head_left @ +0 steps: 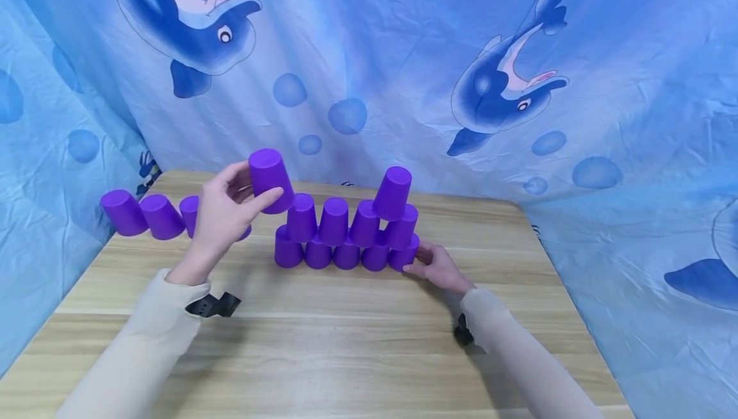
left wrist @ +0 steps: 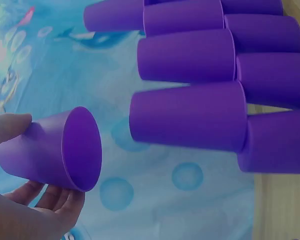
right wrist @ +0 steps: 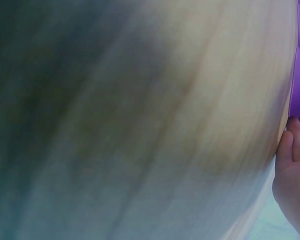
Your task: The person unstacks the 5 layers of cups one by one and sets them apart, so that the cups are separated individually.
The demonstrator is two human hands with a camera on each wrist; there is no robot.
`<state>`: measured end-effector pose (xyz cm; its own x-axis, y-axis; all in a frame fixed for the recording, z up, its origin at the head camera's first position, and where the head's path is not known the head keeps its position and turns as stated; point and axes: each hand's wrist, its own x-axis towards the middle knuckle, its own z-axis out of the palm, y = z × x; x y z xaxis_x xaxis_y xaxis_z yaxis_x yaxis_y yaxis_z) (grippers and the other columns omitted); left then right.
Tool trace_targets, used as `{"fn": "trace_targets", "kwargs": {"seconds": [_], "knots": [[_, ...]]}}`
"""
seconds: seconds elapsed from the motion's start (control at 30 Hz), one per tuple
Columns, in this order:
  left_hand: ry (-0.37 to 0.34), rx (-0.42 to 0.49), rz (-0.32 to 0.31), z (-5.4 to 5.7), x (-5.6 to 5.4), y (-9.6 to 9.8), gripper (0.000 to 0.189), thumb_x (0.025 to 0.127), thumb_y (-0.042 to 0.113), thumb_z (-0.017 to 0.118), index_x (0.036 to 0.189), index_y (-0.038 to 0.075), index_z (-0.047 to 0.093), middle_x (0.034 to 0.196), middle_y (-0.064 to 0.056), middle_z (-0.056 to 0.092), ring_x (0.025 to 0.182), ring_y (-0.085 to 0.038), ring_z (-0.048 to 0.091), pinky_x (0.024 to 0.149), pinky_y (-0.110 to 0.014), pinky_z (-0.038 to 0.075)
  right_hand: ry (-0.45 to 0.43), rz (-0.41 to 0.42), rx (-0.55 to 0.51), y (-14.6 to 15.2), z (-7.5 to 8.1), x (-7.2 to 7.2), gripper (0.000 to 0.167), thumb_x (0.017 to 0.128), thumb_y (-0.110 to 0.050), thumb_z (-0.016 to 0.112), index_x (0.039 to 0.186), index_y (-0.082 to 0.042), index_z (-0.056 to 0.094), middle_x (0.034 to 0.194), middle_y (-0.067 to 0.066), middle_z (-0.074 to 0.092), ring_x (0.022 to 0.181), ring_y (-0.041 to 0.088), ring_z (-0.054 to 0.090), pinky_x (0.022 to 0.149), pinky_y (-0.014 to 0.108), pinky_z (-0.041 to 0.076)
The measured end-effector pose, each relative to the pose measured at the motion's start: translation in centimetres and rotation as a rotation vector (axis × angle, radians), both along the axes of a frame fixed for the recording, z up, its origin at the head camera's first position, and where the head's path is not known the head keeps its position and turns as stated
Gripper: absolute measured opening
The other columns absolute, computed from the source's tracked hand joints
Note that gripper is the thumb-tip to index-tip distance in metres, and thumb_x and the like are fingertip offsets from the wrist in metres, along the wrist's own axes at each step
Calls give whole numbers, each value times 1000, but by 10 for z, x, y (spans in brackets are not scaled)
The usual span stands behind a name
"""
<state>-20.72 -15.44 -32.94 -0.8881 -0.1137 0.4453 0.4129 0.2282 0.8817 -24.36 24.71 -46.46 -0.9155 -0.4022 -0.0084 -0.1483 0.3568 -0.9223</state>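
Observation:
My left hand [head_left: 221, 217] grips a purple cup [head_left: 268, 179] upside down, thumb on the near side and fingers behind. This cup hangs in the air, left of a stack of upside-down purple cups and apart from it. In the left wrist view its open mouth [left wrist: 82, 150] shows. The stack has a bottom row [head_left: 346, 256], a second row [head_left: 333, 221] on it, and one top cup [head_left: 393, 193] towards the right end. Low at the stack's right end, my right hand [head_left: 441, 268] touches the side of the last bottom cup [head_left: 401, 255] with extended fingers.
More upside-down purple cups [head_left: 161, 217] stand in a line at the table's left side, some partly hidden behind my left hand. The wooden table [head_left: 323, 355] reaches back to a blue dolphin-print cloth [head_left: 392, 73], which also hangs at both sides.

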Motion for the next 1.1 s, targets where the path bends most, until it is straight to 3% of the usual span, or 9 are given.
{"fn": "trace_targets", "kwargs": {"seconds": [0.1, 0.37, 0.6, 0.83, 0.97, 1.1], "knots": [[-39, -14, 44, -5, 3, -11, 56, 79, 18, 80, 129, 8, 57, 113, -9, 62, 102, -16, 59, 92, -24, 47, -3, -2, -1, 2, -2, -2, 51, 83, -2, 74, 130, 2, 54, 123, 15, 60, 117, 35, 53, 105, 48, 35], [-106, -4, 187, -22, 5, -48, 57, 78, 14, 81, 129, 5, 57, 110, -5, 61, 98, -13, 58, 88, -19, 48, 19, -28, -6, 10, -27, -14, 54, 82, -7, 76, 130, -2, 55, 123, 12, 61, 116, 29, 55, 105, 42, 37], [-126, 281, 236, -35, 5, -91, 56, 72, -3, 81, 124, 5, 61, 101, -4, 60, 90, -13, 58, 76, -12, 48, 26, -40, -2, 9, -26, -12, 51, 81, -9, 77, 128, -6, 58, 122, 8, 62, 115, 23, 56, 104, 37, 38], [-250, 308, 366, -51, 17, -133, 58, 72, 5, 84, 124, 10, 58, 100, 5, 60, 89, -6, 58, 73, -7, 46, 43, -7, -19, 6, -22, -12, 49, 81, -2, 76, 126, 3, 57, 119, 16, 63, 113, 33, 57, 103, 45, 38], [-327, 403, 455, -61, 22, -158, 63, 70, 7, 86, 124, 16, 56, 104, 7, 58, 91, -4, 57, 73, -5, 46, 43, -13, -19, 7, -26, -14, 51, 80, -2, 76, 127, 4, 56, 120, 18, 62, 114, 35, 55, 104, 47, 37], [-391, 476, 542, -71, 22, -175, 61, 68, 7, 87, 119, 20, 55, 107, 7, 55, 93, -3, 54, 72, -5, 45, 51, -19, -7, 9, -32, -16, 52, 80, -7, 78, 127, 1, 57, 120, 14, 63, 114, 30, 57, 103, 43, 39]]}}
